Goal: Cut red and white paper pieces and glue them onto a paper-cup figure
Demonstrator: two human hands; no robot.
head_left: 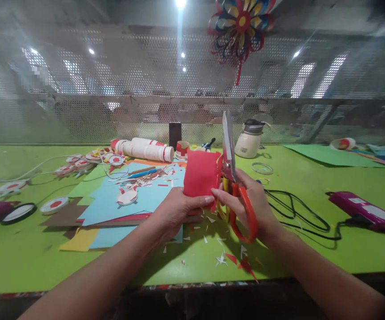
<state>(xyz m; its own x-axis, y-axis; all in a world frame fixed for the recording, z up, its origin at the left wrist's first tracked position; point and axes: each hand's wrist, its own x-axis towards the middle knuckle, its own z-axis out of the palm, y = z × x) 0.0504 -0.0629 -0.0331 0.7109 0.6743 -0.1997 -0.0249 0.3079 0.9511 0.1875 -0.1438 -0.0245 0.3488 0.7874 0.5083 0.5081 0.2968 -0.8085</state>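
Note:
My left hand (175, 211) grips a piece of red paper (201, 173) by its lower edge, thumb in front and the other fingers behind. The paper stands upright above the table, and its right edge is cut into ragged narrow strips. In my right hand (254, 202) is a pair of scissors (228, 146) with orange and yellow handles. Their blades point up beside the paper's cut edge and lie nearly together. My right fingertips touch the paper's lower right corner. Small white and red paper scraps (242, 264) lie on the table below my hands.
Coloured paper sheets (106, 200) with a blue pen (142, 173) lie left. Behind are white paper rolls (146, 150), a dark upright box (175, 134) and a cream bottle (250, 140). A purple device (362, 206) with black cable lies right. A paper flower (242, 22) hangs above.

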